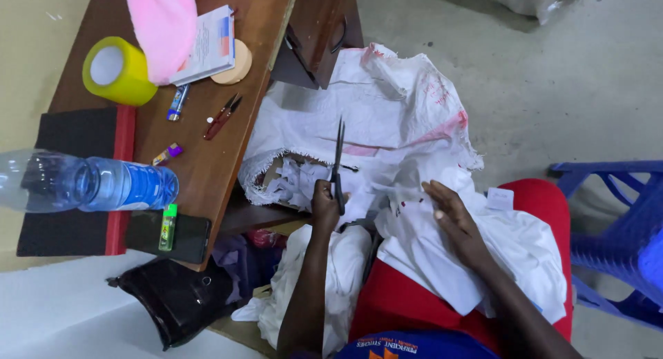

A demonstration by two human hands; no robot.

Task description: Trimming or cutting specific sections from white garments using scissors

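Your left hand (324,206) is clenched on the handles of the black scissors (338,167), blades closed or nearly so, tips pointing away from you over the white woven sack (387,103). Your right hand (452,217) lies flat, fingers released, pressing the white garment (483,255) on your lap; it grips nothing.

Step, as I read it: between cuts, scissors lifted off the cloth while the right hand smooths and positions the fabric. The next move looks to need the blades brought back over the garment, with the flat hand keeping the cloth taut and clear of the tips.

Containers: the sack stands open just beside your left hand, its mouth holding white scraps (293,179) of cloth or paper, can't tell which. Black bag (176,297) on the floor is shut, contents hidden.

On the counter (207,159), well apart from both hands: water bottle (90,183) lying on its side, yellow tape roll (117,70), small red snips (221,117), phone (169,236) with a green lighter (167,226) on it.
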